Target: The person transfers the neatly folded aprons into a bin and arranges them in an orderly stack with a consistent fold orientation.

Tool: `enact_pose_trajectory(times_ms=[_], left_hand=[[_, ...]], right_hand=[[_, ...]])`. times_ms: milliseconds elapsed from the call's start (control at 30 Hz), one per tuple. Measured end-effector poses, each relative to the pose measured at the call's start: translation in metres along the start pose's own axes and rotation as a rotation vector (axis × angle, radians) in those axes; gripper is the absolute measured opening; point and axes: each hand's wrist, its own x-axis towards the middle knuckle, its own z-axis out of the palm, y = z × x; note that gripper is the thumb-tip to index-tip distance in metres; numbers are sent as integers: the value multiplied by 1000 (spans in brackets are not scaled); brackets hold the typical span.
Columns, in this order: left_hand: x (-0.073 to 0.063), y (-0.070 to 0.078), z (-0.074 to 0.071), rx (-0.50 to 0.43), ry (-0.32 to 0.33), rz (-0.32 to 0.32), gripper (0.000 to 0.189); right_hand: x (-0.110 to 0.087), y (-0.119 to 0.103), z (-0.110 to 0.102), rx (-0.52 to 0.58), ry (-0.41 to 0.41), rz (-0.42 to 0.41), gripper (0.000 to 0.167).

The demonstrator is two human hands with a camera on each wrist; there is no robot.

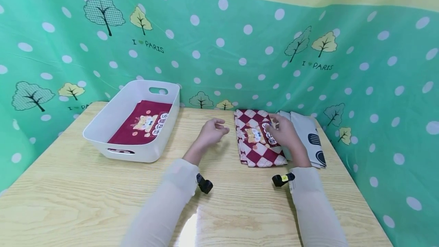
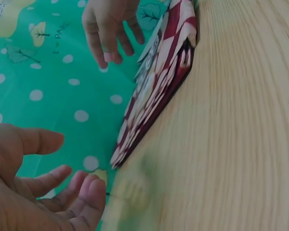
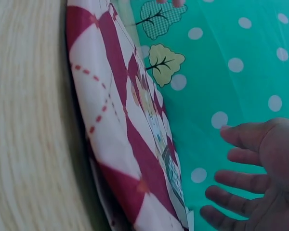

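Wood-grain tbl; folded rect. diamond-ptn cloth; L hand, R hand both unclenched, free.

Right of the white basket, you have a folded cloth in maroon-and-cream diamond checks and a pale grey cloth with dark navy shapes. Inside the basket, you see a maroon cloth with an orange-and-white cartoon animal. Behind the basket, your green curtain shows white dots and yellow trees; beneath the basket, the tabletop is pale wood-grain.
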Motion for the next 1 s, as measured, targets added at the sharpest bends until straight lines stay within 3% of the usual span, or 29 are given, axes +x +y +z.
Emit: enact_pose_trajectory(times_ms=[200,500,700,800,1000], left_hand=[[8,1,21,-96,-39,-61,53],[14,3,41,-144,-74,-133,55],[16,2,51,-216,-93,-150,57],[15,2,54,-224,-88,-151,55],[15,3,58,-242,-76,-157,58]], right_hand=[[1,5,-3,9,-97,50,55],[0,13,-2,-129,-178,-38,65],[-3,12,1,-262,-260,47,74],[-3,12,1,-279,-278,84,72],[-2,14,0,-237,-308,81,64]])
